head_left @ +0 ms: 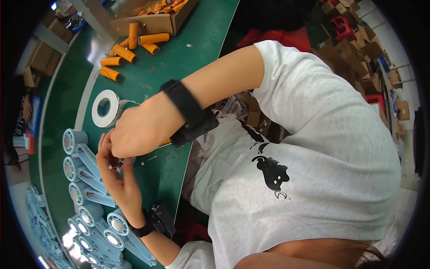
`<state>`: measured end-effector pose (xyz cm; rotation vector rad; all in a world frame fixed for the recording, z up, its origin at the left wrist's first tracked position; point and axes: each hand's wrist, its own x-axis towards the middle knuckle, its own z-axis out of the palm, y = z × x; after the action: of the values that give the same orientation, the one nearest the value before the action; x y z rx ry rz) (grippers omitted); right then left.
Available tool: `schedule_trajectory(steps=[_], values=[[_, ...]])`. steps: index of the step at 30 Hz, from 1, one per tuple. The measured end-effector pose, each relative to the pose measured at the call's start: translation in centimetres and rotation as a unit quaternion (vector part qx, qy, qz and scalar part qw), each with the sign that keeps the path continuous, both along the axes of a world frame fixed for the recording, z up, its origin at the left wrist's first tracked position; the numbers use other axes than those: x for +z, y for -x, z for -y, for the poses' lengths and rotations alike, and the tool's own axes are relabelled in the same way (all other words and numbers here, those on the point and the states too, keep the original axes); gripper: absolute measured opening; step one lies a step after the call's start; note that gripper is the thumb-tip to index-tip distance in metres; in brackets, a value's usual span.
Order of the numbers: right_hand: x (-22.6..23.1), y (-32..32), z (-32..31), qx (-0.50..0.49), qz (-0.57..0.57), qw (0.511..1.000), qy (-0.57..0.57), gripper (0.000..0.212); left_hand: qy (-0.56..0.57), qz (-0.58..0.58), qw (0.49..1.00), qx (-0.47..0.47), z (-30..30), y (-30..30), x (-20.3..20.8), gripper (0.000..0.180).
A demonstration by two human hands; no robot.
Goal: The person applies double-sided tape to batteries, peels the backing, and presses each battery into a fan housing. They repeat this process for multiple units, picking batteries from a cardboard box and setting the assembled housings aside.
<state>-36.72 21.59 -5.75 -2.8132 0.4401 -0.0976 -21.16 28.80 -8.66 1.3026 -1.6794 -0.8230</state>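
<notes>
The two hands meet over the green bench, inside its near edge. The left hand has its fingers and thumb curved about a small dark piece, mostly hidden between the hands; whether they grip it I cannot tell. The right hand is bent over from above, its fingertips out of sight behind its back, so its hold cannot be told either. A bit of orange shows beneath the right wrist. Just beyond that hand lies a white roll, with a loose strip running toward the hand. Farther toward the bench's right end, orange cylinders with thin wires lie loose beside an open carton holding more of them. Beyond the left hand and toward the left end, light-blue devices with round heads and long handles lie in close rows.
</notes>
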Motion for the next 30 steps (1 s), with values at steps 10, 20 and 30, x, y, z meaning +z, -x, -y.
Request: schedule_trajectory(steps=[10,20,30], values=[[-1.4,4.1,-0.5,-0.068,0.293,0.945,-0.126,0.018,0.068,0.378,0.912,-0.141,1.9,1.3,3.7,0.038],[0.5,3.3,-0.1,-0.179,-0.077,0.952,-0.234,0.021,-0.105,0.433,0.888,-0.112,3.9,3.1,3.1,0.03],[-1.8,2.6,-0.3,-0.181,0.056,0.964,-0.188,0.025,0.08,0.399,0.879,-0.248,3.7,1.2,5.0,0.033]])
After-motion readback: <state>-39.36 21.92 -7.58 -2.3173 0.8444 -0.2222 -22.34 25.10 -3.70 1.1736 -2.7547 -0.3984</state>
